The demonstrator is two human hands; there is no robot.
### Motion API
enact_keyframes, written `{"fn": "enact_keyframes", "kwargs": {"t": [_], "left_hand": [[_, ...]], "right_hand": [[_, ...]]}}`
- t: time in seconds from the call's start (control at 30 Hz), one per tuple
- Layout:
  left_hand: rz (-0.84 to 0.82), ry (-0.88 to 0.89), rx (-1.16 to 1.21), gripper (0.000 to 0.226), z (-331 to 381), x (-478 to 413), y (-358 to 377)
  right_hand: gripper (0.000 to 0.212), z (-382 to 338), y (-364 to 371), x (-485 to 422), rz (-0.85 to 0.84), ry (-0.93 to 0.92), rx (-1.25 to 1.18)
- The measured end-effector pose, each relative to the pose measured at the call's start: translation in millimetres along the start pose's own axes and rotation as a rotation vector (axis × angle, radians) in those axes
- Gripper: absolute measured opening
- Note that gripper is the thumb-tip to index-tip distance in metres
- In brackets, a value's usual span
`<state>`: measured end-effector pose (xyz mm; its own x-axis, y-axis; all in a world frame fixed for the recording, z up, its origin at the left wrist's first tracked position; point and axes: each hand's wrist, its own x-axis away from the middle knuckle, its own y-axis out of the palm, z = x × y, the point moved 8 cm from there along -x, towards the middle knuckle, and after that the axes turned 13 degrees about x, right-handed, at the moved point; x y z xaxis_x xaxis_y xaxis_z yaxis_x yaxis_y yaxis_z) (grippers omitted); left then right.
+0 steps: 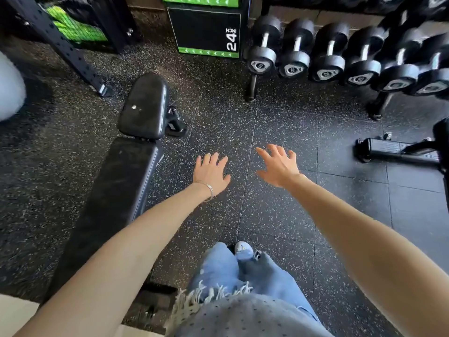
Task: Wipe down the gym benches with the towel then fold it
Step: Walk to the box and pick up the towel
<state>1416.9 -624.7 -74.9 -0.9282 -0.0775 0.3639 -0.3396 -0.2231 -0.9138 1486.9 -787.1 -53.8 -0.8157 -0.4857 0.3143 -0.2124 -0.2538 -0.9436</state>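
Note:
A black padded gym bench [114, 195] runs from the lower left up to its separate seat pad [144, 108] at centre left. My left hand [211, 173], with a thin bracelet at the wrist, is stretched out over the floor just right of the bench, fingers spread and holding nothing. My right hand [279, 165] hovers a little further right, also spread and empty. A grey dotted cloth with a white fringe [233, 312] hangs at my waist at the bottom centre; whether it is the towel I cannot tell.
A rack of black dumbbells [328, 54] lines the top right, its feet on the speckled rubber floor [267, 227]. A black and green plyo box [206, 27] stands at top centre. A black rig upright [60, 45] slants at top left. Another bench's base [398, 152] lies at the right.

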Motion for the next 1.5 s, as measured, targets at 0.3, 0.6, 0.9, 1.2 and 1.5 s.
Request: {"fn": "enact_keyframes", "kwargs": {"t": [0.3,0.6,0.9,1.2,1.5], "left_hand": [[0.045,-0.054,0.005,0.063,-41.3,-103.8,-47.5],[0.141,-0.041,0.029,0.064,-88.0,-239.8,-148.3],[0.122,-0.063,0.034,0.062,-116.7,-348.0,-202.6],[0.114,-0.068,0.035,0.063,-118.7,-485.6,-255.0],[0.179,-0.111,0.075,0.064,-115.8,-606.4,-320.9]], "right_hand": [[0.071,6.0,-31.0,-119.6,0.003,-0.135,0.101],[0.070,17.5,-106.8,-267.8,0.062,-0.174,0.159],[0.072,41.9,-142.3,-384.2,0.048,-0.151,0.130],[0.071,97.6,-184.0,-528.0,0.079,-0.199,0.162],[0.071,147.4,-237.8,-659.3,0.072,-0.233,0.180]]}}
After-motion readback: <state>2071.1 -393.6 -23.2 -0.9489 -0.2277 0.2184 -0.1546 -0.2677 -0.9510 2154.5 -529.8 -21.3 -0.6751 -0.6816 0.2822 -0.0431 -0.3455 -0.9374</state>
